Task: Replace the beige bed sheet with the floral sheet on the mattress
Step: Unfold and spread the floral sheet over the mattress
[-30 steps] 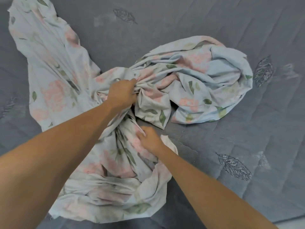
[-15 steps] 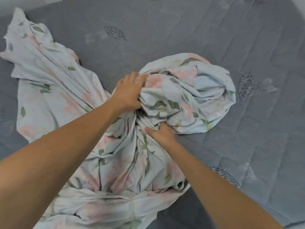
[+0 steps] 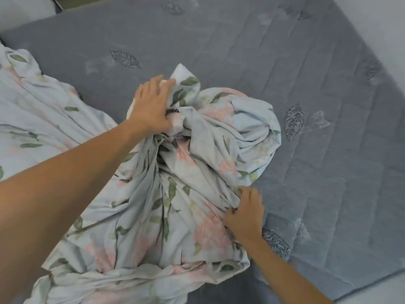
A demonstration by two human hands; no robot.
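Note:
The floral sheet [image 3: 135,216], pale blue with pink flowers and green leaves, lies bunched on the grey quilted mattress [image 3: 241,40]. One part spreads flat to the left, and a crumpled mound sits in the middle. My left hand [image 3: 153,108] grips a fold at the top of the mound, thumb tucked into the cloth. My right hand [image 3: 245,213] grips a gathered fold at the sheet's right edge, lower down. No beige sheet is in view.
The mattress carries stitched leaf motifs [image 3: 293,121] and is bare to the right and far side. A white wall [image 3: 383,29] borders it at the upper right. Pale floor [image 3: 377,290] shows past the near right edge.
My left hand has moved up and away, lifting a fold of the sheet. My right hand has shifted right to the sheet's edge. The mound has drawn tighter.

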